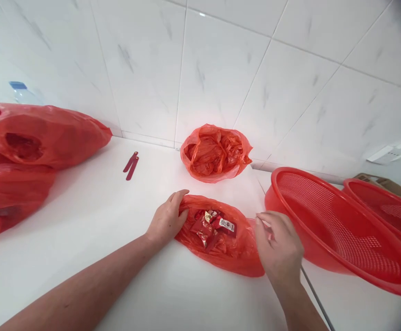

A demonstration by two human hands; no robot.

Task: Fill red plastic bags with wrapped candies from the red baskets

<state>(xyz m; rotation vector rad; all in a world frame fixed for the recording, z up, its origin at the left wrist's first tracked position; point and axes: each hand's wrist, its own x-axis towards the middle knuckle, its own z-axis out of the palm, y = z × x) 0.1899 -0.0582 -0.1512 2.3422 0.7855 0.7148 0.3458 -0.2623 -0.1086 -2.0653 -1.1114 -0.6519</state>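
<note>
Head view: white table (172, 299), marbled tile wall (221, 78) behind; left hand (167, 218) gripping red bag (228, 259), right hand (281, 246) curled, grasp unclear.

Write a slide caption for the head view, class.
Left hand holds an open red bag of packets, right hand at its other end.
</note>
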